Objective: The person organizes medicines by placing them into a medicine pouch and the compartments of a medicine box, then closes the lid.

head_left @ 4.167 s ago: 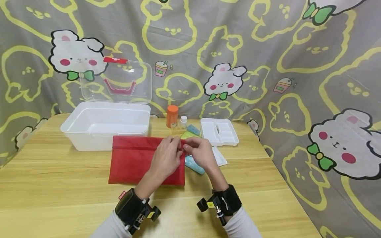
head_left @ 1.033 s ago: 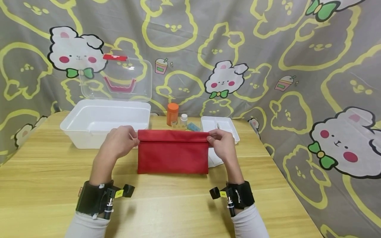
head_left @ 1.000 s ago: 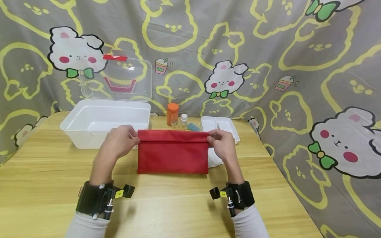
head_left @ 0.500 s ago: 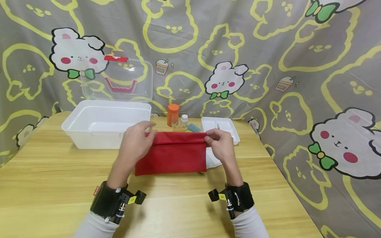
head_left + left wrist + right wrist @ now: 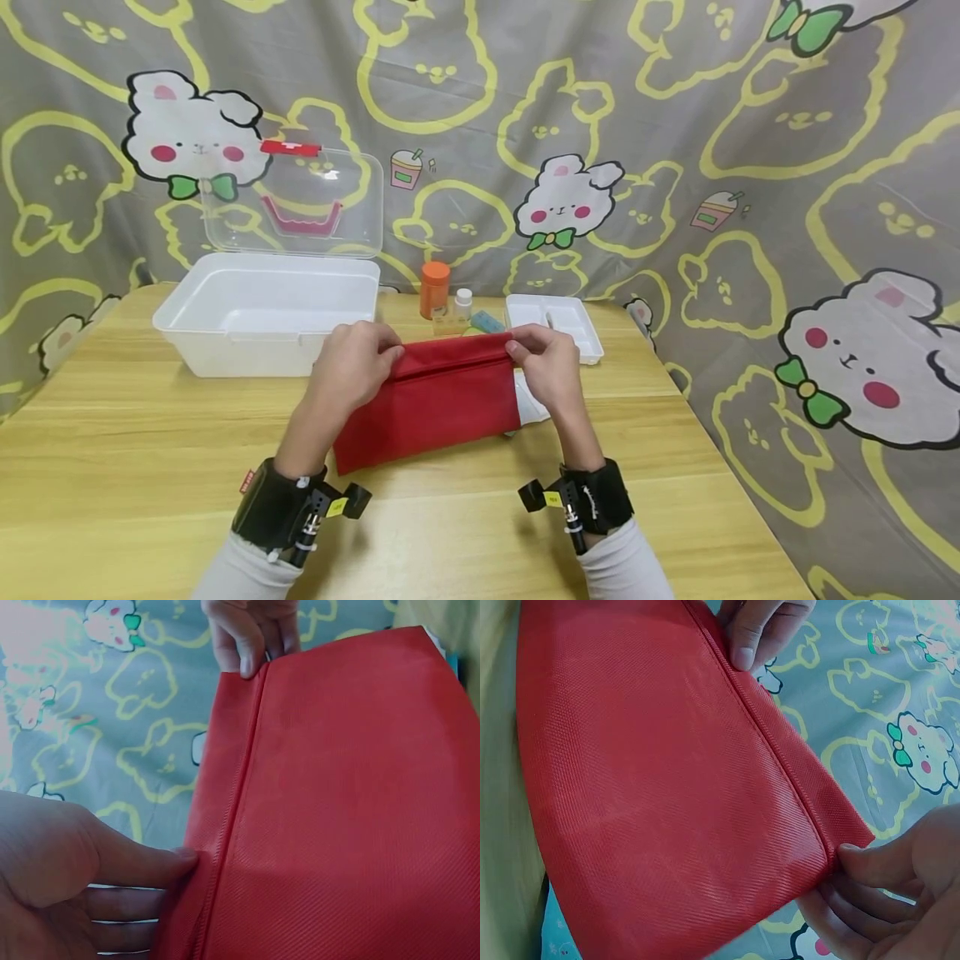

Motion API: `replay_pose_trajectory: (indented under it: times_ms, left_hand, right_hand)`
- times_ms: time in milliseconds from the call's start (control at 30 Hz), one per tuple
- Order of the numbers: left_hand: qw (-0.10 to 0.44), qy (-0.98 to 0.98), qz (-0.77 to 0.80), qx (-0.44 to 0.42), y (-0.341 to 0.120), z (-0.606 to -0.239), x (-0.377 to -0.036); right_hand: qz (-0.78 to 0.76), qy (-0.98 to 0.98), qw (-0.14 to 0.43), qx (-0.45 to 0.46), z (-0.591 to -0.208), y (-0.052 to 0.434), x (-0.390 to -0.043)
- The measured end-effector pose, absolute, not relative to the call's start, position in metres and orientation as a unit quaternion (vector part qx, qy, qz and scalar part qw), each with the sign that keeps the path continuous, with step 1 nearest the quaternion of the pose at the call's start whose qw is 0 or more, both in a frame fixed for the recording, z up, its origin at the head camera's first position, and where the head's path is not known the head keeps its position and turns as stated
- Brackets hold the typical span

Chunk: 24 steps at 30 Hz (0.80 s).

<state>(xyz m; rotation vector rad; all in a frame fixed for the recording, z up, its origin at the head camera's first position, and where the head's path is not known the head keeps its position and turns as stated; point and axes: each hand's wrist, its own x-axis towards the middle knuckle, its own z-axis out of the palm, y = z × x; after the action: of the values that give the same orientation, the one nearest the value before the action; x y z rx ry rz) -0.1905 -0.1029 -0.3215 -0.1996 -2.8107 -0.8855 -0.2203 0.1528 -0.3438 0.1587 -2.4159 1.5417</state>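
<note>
red fabric pouch (image 5: 438,398) | flat, zipper closed | tilted, raised off wooden table | top corners pinched

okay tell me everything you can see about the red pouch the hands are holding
The red pouch is a flat rectangular bag of woven-looking fabric with a seam running just below its top edge; whether that seam is zipped shut cannot be told. It is held up by its top corners, tilted, its lower left corner lowest, near the wooden table. The left hand pinches the top left corner and the right hand pinches the top right corner. It hangs in front of a white tray.
</note>
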Motion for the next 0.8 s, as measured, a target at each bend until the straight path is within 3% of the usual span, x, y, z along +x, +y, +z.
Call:
replay_pose_trajectory:
  times_ms: [433, 800]
  left_hand:
    - [0.011, -0.944, -0.302, -0.132, -0.100, -0.312, -0.183]
    - [-0.074, -0.910, -0.345, -0.218, -0.095, -0.300, -0.167]
  right_hand:
    - [0.522, -0.830, 0.198, 0.017, -0.345, 0.157, -0.224]
    - [0.549, -0.815, 0.184, -0.009, -0.349, 0.166, -0.231]
